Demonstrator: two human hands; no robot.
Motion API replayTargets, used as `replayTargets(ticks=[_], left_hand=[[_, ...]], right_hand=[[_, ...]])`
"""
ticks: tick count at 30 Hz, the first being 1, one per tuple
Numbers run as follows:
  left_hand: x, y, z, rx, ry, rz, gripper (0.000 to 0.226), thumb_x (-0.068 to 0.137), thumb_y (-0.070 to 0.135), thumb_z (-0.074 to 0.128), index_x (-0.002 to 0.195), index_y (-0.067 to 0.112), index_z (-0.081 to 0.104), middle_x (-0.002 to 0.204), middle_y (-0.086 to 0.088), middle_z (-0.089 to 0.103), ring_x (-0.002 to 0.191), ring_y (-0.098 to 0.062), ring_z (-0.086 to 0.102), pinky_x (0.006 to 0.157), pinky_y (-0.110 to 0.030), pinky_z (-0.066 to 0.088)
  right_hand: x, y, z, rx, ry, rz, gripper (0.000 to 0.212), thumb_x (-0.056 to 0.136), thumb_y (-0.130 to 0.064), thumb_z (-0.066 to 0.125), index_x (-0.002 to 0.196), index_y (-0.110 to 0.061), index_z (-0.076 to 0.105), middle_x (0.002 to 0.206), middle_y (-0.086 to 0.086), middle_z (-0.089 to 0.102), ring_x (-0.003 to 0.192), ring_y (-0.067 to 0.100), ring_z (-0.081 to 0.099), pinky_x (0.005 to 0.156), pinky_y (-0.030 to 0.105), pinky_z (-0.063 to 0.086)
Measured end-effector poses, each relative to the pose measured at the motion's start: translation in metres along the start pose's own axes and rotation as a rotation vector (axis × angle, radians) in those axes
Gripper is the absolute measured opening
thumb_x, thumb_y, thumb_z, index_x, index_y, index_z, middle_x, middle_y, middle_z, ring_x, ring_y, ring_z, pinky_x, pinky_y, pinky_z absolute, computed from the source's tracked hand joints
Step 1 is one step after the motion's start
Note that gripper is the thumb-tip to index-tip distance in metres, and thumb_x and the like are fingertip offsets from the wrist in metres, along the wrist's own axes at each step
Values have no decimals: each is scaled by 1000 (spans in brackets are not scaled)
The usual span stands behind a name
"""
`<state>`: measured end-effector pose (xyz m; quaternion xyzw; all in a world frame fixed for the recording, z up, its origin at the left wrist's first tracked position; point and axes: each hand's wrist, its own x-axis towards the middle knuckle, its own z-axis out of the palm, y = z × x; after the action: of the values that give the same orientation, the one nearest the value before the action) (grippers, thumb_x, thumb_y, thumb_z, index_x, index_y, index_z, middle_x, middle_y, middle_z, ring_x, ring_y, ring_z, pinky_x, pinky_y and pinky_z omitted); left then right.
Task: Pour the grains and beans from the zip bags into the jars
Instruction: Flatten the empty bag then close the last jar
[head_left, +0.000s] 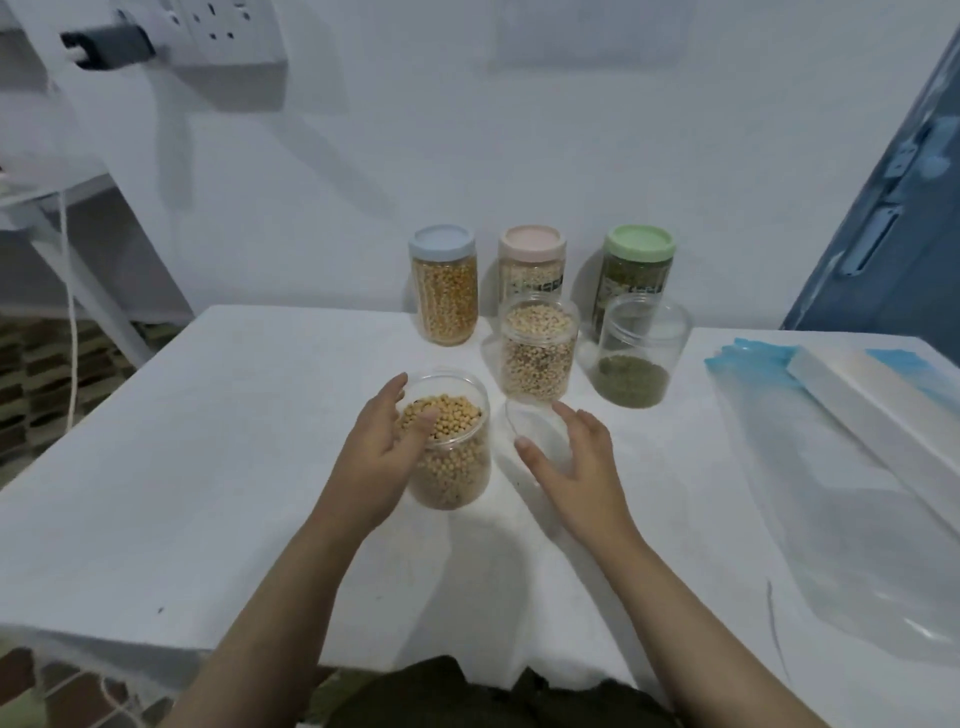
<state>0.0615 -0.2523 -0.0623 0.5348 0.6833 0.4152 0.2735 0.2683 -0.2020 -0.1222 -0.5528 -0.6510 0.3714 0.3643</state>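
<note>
An open clear jar of soybeans (452, 467) stands on the white table (208, 467), nearly full. My left hand (376, 462) grips its left side, thumb at the rim. Just right of it lies a clear round lid (530, 421); my right hand (576, 467) curves over it with fingers apart, and contact is unclear. Behind stand an open jar of pale grains (538, 353) and an open jar with a low layer of green beans (636, 374). Empty clear zip bags (831, 499) with blue seals lie flat at the right.
Three lidded full jars stand along the wall: blue lid (442, 291), pink lid (532, 254), green lid (640, 254). A long white box (872, 415) rests on the bags at the right. A blue door is at far right, a power strip and cable at upper left.
</note>
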Motion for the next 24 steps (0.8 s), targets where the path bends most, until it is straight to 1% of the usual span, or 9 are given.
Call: replayTargets(ticks=[3, 5, 8, 10, 13, 16, 18, 22, 24], left_hand=[[4, -3, -6, -158, 44, -40, 52, 100, 42, 47, 150, 29, 37, 147, 8, 45, 129, -7, 44, 103, -24, 31], [11, -5, -11, -265, 76, -77, 47, 101, 44, 46, 146, 33, 42, 144, 10, 49, 129, -10, 49, 109, -29, 35], [22, -7, -13, -335, 65, -123, 42, 101, 48, 46, 141, 37, 47, 142, 10, 52, 128, -13, 52, 114, -40, 37], [25, -8, -8, -330, 41, -134, 42, 102, 46, 45, 142, 35, 47, 143, 7, 51, 130, -13, 49, 111, -33, 35], [24, -8, -3, -365, 12, -134, 42, 103, 45, 42, 143, 31, 48, 142, 10, 51, 133, -11, 45, 105, -27, 32], [26, -9, -2, -439, -4, -148, 44, 103, 49, 37, 142, 31, 48, 142, 10, 52, 133, -11, 46, 113, -34, 32], [26, -10, -1, -471, -8, -149, 44, 103, 49, 36, 142, 30, 48, 142, 10, 52, 132, -10, 46, 114, -34, 32], [22, -13, 1, -486, -51, -88, 58, 94, 58, 49, 144, 29, 44, 140, 12, 53, 126, -4, 51, 109, -30, 39], [22, -17, 1, -476, -47, -75, 54, 92, 53, 51, 141, 31, 47, 134, 15, 57, 121, -1, 54, 107, -32, 43]], right_hand=[[1, -17, 4, 214, 56, -132, 64, 85, -61, 64, 142, -48, 39, 150, -13, 25, 142, 8, 31, 117, 37, 33], [9, -26, 3, 229, 103, -208, 64, 87, -48, 67, 145, -41, 40, 148, -14, 27, 139, 3, 33, 117, 38, 36], [24, -28, -4, 208, 204, -315, 58, 91, -28, 72, 144, -30, 47, 148, -7, 37, 136, 12, 44, 108, 41, 47], [30, -31, -6, 280, 206, -330, 53, 89, -24, 74, 138, -32, 53, 146, -7, 46, 132, 15, 51, 104, 43, 50], [32, -40, 1, 424, 166, -246, 49, 86, -18, 78, 129, -34, 59, 135, -10, 60, 124, 4, 57, 106, 37, 50], [35, -52, 18, 452, 133, -146, 44, 83, -23, 82, 122, -31, 65, 124, -11, 68, 117, 2, 62, 105, 33, 50], [38, -62, 31, 488, 137, -83, 41, 82, -22, 83, 119, -28, 66, 117, -7, 70, 111, 5, 65, 102, 32, 53], [43, -82, 55, 535, 145, 45, 28, 86, -18, 78, 110, -26, 66, 112, -4, 69, 107, 5, 65, 101, 34, 53], [42, -88, 62, 581, 141, 101, 15, 93, -18, 70, 106, -25, 68, 109, -9, 69, 105, 3, 63, 102, 34, 51]])
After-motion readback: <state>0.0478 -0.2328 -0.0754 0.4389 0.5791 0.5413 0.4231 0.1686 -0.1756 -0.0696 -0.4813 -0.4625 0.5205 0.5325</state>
